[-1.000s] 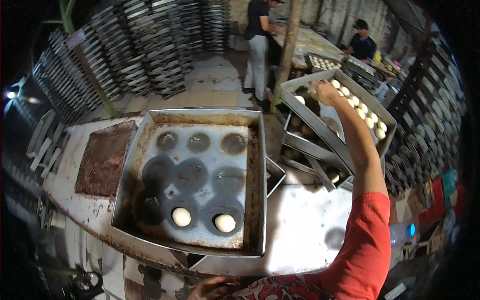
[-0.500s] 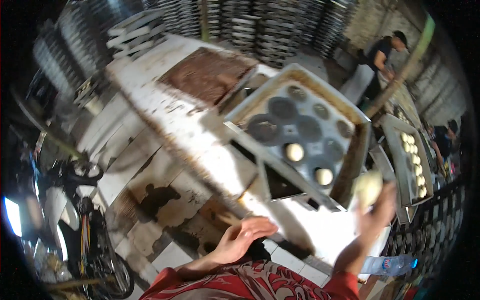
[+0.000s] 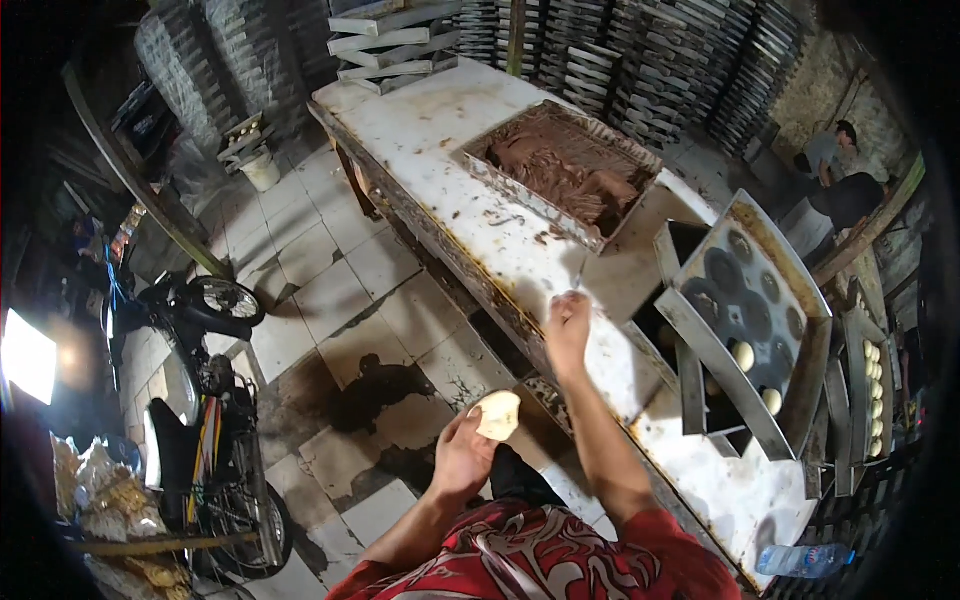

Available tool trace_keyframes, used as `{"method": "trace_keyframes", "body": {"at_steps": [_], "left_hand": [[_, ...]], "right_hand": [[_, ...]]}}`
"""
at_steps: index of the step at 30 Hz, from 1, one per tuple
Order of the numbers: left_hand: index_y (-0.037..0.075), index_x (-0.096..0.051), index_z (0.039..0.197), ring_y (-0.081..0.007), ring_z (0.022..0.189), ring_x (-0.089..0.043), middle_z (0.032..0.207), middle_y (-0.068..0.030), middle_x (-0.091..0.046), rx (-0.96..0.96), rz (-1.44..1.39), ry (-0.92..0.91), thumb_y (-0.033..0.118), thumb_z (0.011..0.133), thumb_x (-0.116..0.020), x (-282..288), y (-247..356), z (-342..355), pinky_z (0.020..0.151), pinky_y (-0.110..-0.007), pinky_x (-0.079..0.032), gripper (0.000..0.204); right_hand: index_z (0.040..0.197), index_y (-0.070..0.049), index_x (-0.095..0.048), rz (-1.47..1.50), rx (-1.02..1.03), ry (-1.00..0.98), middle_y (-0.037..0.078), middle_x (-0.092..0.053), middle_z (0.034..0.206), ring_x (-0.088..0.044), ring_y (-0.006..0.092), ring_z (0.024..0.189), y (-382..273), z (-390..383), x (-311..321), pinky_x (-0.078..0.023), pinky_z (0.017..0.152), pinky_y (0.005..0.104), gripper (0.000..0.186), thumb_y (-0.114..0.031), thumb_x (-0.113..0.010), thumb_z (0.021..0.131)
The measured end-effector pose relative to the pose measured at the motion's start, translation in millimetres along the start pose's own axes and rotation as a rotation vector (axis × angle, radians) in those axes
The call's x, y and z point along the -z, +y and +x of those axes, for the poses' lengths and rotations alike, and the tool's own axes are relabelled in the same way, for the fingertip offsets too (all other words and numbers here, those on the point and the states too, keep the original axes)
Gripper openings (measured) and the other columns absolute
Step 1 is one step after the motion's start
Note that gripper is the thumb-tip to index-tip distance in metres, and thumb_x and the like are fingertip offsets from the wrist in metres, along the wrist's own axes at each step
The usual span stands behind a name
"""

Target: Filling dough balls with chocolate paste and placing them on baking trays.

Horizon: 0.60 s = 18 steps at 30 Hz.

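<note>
A flattened, pale round of dough (image 3: 499, 416) is held at its edge by my left hand (image 3: 466, 452), in front of my body above the floor. My right hand (image 3: 568, 318) is over the near edge of the table, its fingers curled closed; whatever may be in them is hidden. Beyond it lies a shallow tray (image 3: 598, 243) of thick brown paste (image 3: 560, 165), spread unevenly. On the right, a stacked, tilted metal tray (image 3: 765, 232) carries dark round marks and two pale dough balls (image 3: 743, 355) near its front side.
The long white table (image 3: 440, 160) is smeared with brown. Another tray (image 3: 850, 400) with several dough balls stands far right, a water bottle (image 3: 805, 560) below it. Tall tray stacks (image 3: 680, 75) line the back. A motorcycle (image 3: 205, 400) stands left; a person (image 3: 832, 160) is at far right.
My right hand has swung from the trays on the right to the table's middle edge. The dough it carried is now flattened in my left hand. My view has turned left.
</note>
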State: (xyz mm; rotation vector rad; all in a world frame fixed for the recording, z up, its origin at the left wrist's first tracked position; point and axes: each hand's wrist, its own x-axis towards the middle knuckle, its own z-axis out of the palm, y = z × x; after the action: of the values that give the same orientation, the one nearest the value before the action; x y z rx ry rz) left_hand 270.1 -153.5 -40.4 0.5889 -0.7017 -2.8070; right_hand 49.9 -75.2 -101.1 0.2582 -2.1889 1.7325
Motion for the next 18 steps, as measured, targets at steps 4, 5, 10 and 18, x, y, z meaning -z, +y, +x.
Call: {"method": "trace_keyframes", "body": {"at_steps": [4,5,10,18], "left_hand": [[-0.004,-0.044,0.123,-0.0209,0.104,-0.054,0.112,-0.0113,-0.055,-0.070,0.292,0.018,0.001,0.086,-0.047,-0.3,39.9,70.0,0.092,-0.034,-0.044,0.037],[-0.002,-0.043,0.125,-0.0189,0.103,-0.054,0.112,-0.0097,-0.055,-0.065,0.294,0.009,-0.002,0.085,-0.048,1.6,41.9,93.8,0.092,-0.032,-0.043,0.040],[0.000,-0.044,0.125,-0.0139,0.098,-0.053,0.108,-0.0067,-0.056,-0.103,0.521,0.010,-0.004,0.083,-0.052,-1.2,45.9,201.7,0.087,-0.027,-0.042,0.043],[0.000,-0.035,0.134,-0.0148,0.113,-0.046,0.125,-0.0065,-0.048,0.437,0.554,-0.415,-0.006,0.084,-0.052,-69.6,75.4,288.1,0.097,-0.027,-0.036,0.053]], "right_hand": [[0.109,0.005,-0.039,-0.454,-0.007,0.482,0.025,-0.045,0.107,-0.045,0.0313,0.098,75.6,94.2,-46.1,-0.036,0.086,0.0392,0.034,-0.008,-0.054,0.081],[0.109,0.005,-0.039,-0.451,-0.012,0.494,0.025,-0.045,0.107,-0.045,0.0313,0.098,81.2,107.1,-54.1,-0.036,0.086,0.0392,0.034,-0.008,-0.054,0.081],[0.090,0.003,-0.051,-0.273,-0.155,0.317,0.019,-0.054,0.078,-0.052,0.0286,0.073,39.0,77.8,-66.4,-0.043,0.069,0.0337,0.009,0.000,-0.049,0.082],[0.103,-0.005,-0.056,-1.067,-0.076,-0.429,0.020,-0.063,0.078,-0.063,0.0350,0.070,38.1,263.6,-84.1,-0.051,0.060,0.0441,0.023,-0.014,-0.042,0.087]]}}
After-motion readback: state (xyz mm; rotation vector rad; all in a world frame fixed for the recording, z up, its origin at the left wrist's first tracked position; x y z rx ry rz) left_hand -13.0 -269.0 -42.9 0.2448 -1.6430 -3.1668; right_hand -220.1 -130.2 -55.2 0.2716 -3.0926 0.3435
